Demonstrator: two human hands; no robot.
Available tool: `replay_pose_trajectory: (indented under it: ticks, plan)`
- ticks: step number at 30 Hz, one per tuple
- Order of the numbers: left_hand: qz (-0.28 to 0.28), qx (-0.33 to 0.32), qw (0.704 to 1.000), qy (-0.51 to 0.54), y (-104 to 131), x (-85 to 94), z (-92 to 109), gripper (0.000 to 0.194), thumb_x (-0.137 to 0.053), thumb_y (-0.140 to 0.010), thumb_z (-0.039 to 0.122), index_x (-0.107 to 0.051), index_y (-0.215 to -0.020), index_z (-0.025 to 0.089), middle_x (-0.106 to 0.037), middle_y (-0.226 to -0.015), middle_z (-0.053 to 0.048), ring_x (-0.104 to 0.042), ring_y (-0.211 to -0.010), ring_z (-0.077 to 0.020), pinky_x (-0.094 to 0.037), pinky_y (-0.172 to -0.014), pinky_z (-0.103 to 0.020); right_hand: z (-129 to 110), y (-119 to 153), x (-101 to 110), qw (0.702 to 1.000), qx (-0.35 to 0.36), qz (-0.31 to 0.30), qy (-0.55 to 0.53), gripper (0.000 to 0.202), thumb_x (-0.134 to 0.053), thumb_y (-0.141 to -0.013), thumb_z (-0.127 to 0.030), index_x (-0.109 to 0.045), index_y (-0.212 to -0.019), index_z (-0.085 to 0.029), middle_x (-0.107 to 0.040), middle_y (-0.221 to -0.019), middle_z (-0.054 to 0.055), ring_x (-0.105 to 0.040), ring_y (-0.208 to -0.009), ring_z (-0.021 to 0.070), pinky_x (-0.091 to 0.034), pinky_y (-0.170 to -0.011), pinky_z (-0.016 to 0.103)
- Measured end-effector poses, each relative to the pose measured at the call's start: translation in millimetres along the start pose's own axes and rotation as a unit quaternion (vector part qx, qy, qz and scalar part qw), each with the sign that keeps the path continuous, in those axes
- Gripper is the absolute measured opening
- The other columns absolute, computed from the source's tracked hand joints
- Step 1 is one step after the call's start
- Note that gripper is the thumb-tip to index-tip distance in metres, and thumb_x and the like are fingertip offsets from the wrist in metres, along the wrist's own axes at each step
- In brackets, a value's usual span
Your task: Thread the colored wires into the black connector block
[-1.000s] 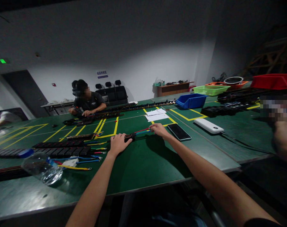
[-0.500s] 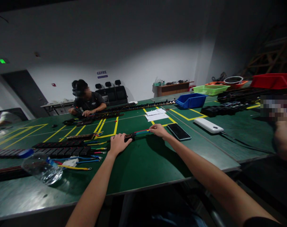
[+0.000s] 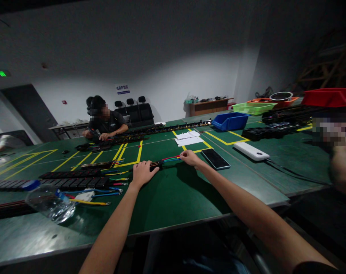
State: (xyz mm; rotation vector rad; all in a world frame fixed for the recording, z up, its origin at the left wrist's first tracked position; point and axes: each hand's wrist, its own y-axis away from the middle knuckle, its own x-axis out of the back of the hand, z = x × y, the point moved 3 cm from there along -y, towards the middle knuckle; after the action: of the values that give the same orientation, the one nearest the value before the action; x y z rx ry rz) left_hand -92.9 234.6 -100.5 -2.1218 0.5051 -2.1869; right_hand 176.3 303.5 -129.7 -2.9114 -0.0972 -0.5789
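Observation:
My left hand (image 3: 143,173) is wrapped over the end of a long black bar (image 3: 155,166) that lies on the green table (image 3: 173,209). Red, blue and other coloured wires (image 3: 170,158) run to the right out of that end. My right hand (image 3: 189,157) pinches the far ends of these wires, and its fingertips hide their tips. Left of my left hand lie more black bars (image 3: 84,183), with yellow, red and blue leads ending in ring terminals. Most of the held bar is covered by my left hand.
A tilted water bottle (image 3: 51,203) stands near the front left. On the right are a phone (image 3: 215,158), a white power bank (image 3: 251,151) with a cable, papers (image 3: 189,138) and a blue bin (image 3: 230,121). A co-worker (image 3: 107,121) sits across; another person's arm (image 3: 342,167) is at right.

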Motion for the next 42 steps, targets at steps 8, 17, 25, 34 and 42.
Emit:
replay_pose_trajectory:
  ticks: [8, 17, 25, 34, 42]
  plan:
    - [0.007, -0.007, 1.0, 0.005, -0.5, -1.7, -0.9, 0.061, -0.036, -0.097, 0.07, -0.065, -0.119, 0.021, -0.069, -0.118, -0.013, -0.062, -0.109, -0.0302, -0.042, -0.095, -0.045, 1.1, 2.6, -0.5, 0.999, -0.001, -0.015, 0.034, 0.014, -0.061, -0.083, -0.017, -0.065, -0.07, -0.015, -0.055, -0.058, -0.003, -0.046, -0.055, 0.0105, -0.032, -0.053, 0.022]
    - [0.0, -0.001, 1.0, 0.006, -1.3, -1.7, -0.4, 0.064, -0.034, -0.096, 0.072, -0.065, -0.121, 0.022, -0.069, -0.119, -0.013, -0.062, -0.111, -0.0312, -0.041, -0.097, -0.045, -4.8, 3.6, 5.0, 0.994, 0.024, 0.028, 0.104, 0.016, -0.063, -0.085, -0.025, -0.072, -0.076, -0.014, -0.063, -0.064, 0.001, -0.052, -0.062, 0.0128, -0.033, -0.055, 0.023]
    - [-0.002, 0.002, 1.0, 0.005, -0.6, -0.7, 0.3, 0.063, -0.035, -0.096, 0.071, -0.065, -0.121, 0.022, -0.069, -0.12, -0.013, -0.061, -0.111, -0.0306, -0.041, -0.097, -0.045, 1.7, -0.4, 6.9, 0.997, 0.013, 0.037, 0.073, 0.021, -0.065, -0.084, -0.031, -0.073, -0.076, -0.013, -0.061, -0.062, 0.0, -0.051, -0.057, 0.0119, -0.032, -0.053, 0.023]
    - [-0.003, 0.007, 1.0, -0.005, 0.7, 1.5, 1.9, 0.061, -0.037, -0.096, 0.07, -0.065, -0.123, 0.022, -0.069, -0.12, -0.013, -0.061, -0.113, -0.0313, -0.041, -0.096, -0.044, 9.4, -6.5, 2.0, 1.0, -0.004, 0.012, -0.007, 0.012, -0.069, -0.076, -0.022, -0.072, -0.082, -0.012, -0.064, -0.069, 0.0, -0.053, -0.06, 0.0105, -0.04, -0.054, 0.021]
    - [-0.003, 0.002, 1.0, -0.001, 1.0, 3.2, 3.1, 0.061, -0.037, -0.097, 0.07, -0.065, -0.12, 0.021, -0.07, -0.118, -0.013, -0.061, -0.111, -0.0308, -0.041, -0.094, -0.044, 7.6, -6.3, 2.5, 0.999, 0.008, 0.022, -0.031, 0.016, -0.068, -0.071, -0.014, -0.07, -0.086, -0.013, -0.065, -0.071, 0.0, -0.055, -0.062, 0.0112, -0.042, -0.056, 0.021]
